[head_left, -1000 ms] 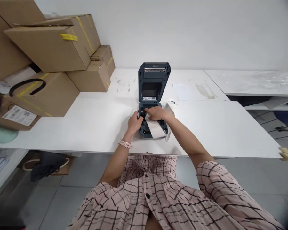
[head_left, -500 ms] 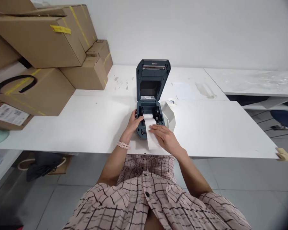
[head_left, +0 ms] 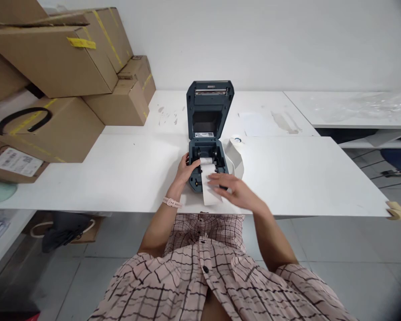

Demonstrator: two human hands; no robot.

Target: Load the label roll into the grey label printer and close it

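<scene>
A dark grey label printer (head_left: 207, 141) stands on the white table with its lid (head_left: 210, 106) tipped up and back. From a white roll (head_left: 206, 160) inside it, a label strip (head_left: 209, 195) runs forward over the front edge. My left hand (head_left: 185, 170) grips the printer's left side, thumb over the inner edge and fingers behind the outer wall. Over the strip's right edge is my right hand (head_left: 235, 189), its fingers apart and slightly blurred. Whether those fingertips touch the paper I cannot tell.
Cardboard boxes (head_left: 63, 58) are stacked at the left. Right of the printer lie a small white roll (head_left: 237, 139) and a pale angular piece (head_left: 235, 161). A white sheet (head_left: 254, 124) lies behind them. Yellowish padding (head_left: 397, 210) covers the table's right front corner.
My right hand has lifted from lying flat on the label strip, its fingers now more spread and shifted slightly right. My left hand keeps its place on the printer.
</scene>
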